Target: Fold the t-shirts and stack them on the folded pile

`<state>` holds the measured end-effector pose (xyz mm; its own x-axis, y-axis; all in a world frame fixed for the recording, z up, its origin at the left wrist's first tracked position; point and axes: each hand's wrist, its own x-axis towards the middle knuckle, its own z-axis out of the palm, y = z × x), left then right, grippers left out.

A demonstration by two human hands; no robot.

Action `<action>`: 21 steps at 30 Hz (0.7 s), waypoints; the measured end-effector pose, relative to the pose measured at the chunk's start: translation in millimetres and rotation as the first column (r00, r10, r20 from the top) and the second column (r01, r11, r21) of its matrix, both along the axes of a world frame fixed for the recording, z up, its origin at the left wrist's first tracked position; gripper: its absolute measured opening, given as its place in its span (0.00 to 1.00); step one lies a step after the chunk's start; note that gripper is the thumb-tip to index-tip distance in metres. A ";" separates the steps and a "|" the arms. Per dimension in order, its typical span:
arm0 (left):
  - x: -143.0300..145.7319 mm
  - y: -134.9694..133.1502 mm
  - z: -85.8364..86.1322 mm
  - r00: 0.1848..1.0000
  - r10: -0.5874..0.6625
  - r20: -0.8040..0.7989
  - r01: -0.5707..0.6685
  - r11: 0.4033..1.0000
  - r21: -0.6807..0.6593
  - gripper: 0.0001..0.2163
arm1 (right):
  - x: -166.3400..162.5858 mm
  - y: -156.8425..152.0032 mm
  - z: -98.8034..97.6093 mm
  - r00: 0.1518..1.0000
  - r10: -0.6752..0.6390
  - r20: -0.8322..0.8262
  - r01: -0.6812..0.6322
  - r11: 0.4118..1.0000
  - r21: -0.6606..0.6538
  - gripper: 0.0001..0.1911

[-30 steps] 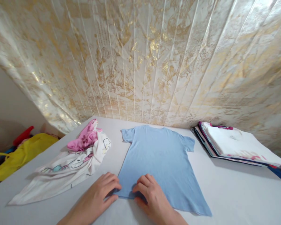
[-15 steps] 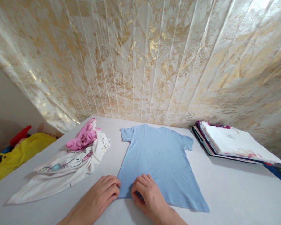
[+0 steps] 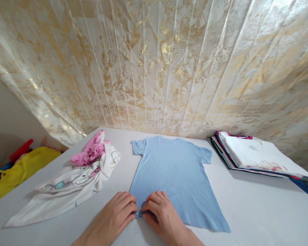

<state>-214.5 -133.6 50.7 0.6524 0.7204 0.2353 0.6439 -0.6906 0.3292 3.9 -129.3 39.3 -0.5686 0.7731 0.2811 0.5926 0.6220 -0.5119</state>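
A light blue T-shirt [image 3: 171, 174] lies spread flat on the pale table, its neck and short sleeves at the far side and its hem towards me. At the hem's left corner, my left hand [image 3: 120, 212] is closed with its fingertips on the fabric. Just right of it, my right hand [image 3: 161, 213] has curled fingers pinching the same hem. A small gathered bit of blue cloth shows between the two hands. The fingertips themselves are partly hidden.
To the left lies a crumpled white printed garment [image 3: 66, 194] with a pink piece of clothing [image 3: 91, 150] on it. A stack of folded clothes [image 3: 261, 153] rests at the right. Beyond the table [image 3: 259, 212] hangs a gold-patterned curtain [image 3: 154, 68]. A yellow cloth [image 3: 28, 167] is at far left.
My left hand has moved right, closer to my right hand, which has shifted slightly left. The hem corner is now bunched between them.
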 end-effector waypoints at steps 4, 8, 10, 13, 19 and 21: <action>1.1 -0.5 -1.7 1.000 -0.004 0.017 0.004 1.000 0.012 0.07 | 0.6 -0.4 -0.3 1.000 0.002 0.020 -0.002 1.000 0.007 0.08; 0.7 -2.9 0.5 0.999 -0.025 0.041 0.025 1.000 0.009 0.07 | -0.7 -0.4 -2.1 1.000 -0.018 -0.013 0.018 1.000 0.016 0.06; 0.6 -5.2 2.4 0.999 -0.020 0.037 0.020 1.000 0.002 0.07 | -0.4 -0.7 -1.9 0.999 0.002 -0.051 -0.001 1.000 0.009 0.06; 0.4 -9.4 4.6 1.000 -0.001 0.026 0.001 1.000 -0.010 0.09 | 1.6 -1.8 -1.3 0.993 0.049 -0.104 -0.050 0.999 -0.009 0.08; -0.4 -13.2 4.5 1.000 -0.006 0.004 0.005 0.999 0.039 0.08 | 2.7 -2.1 -4.8 0.990 0.091 -0.110 -0.093 0.996 -0.009 0.08; -0.4 -13.8 4.0 1.000 -0.007 -0.003 0.008 0.997 0.077 0.08 | 2.5 -1.7 -5.7 0.990 0.092 -0.104 -0.095 0.995 -0.022 0.07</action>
<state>-215.0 -147.3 54.7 0.6585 0.6952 0.2883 0.6395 -0.7188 0.2729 6.4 -131.0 33.6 -0.6078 0.7261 0.3214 0.4759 0.6571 -0.5846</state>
